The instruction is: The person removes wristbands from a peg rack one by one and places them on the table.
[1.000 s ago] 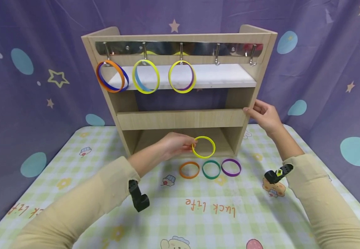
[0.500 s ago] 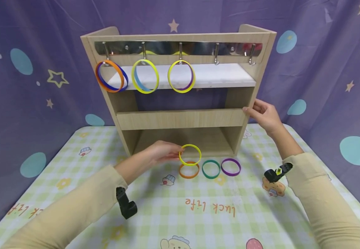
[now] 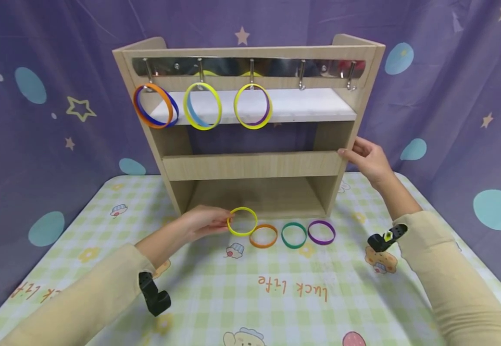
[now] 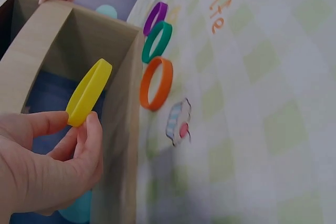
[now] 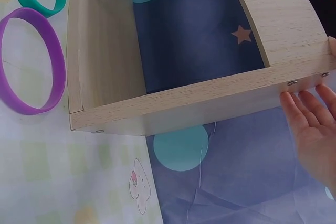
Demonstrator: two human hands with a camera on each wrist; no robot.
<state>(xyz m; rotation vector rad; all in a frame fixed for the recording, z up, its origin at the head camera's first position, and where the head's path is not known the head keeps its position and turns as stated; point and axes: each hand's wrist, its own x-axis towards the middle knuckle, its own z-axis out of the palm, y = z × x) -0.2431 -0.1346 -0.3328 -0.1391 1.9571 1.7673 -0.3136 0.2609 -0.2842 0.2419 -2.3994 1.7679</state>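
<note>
My left hand (image 3: 203,222) pinches a yellow silicone wristband (image 4: 89,93) between thumb and fingertips, just above the tablecloth and left of an orange wristband (image 3: 263,236). Beside that lie a green wristband (image 3: 294,235) and a purple wristband (image 3: 321,232), in a row before the shelf. My right hand (image 3: 369,161) grips the right side panel of the wooden shelf (image 3: 250,166), thumb on the front edge and fingers along the outer face (image 5: 210,108). Paired wristbands hang from three hooks: orange with blue (image 3: 153,124), yellow with light blue (image 3: 203,127), yellow with purple (image 3: 253,126).
Two bare hooks, the fourth (image 3: 302,77) and the rightmost (image 3: 351,79), project from the metal rail (image 3: 229,67). A checked cloth (image 3: 216,307) covers the table. Behind the shelf hangs a purple curtain (image 3: 285,24).
My left hand has carried the yellow wristband left and down, from in front of the shelf's lower compartment, past the orange one. My right hand has stayed at the side panel.
</note>
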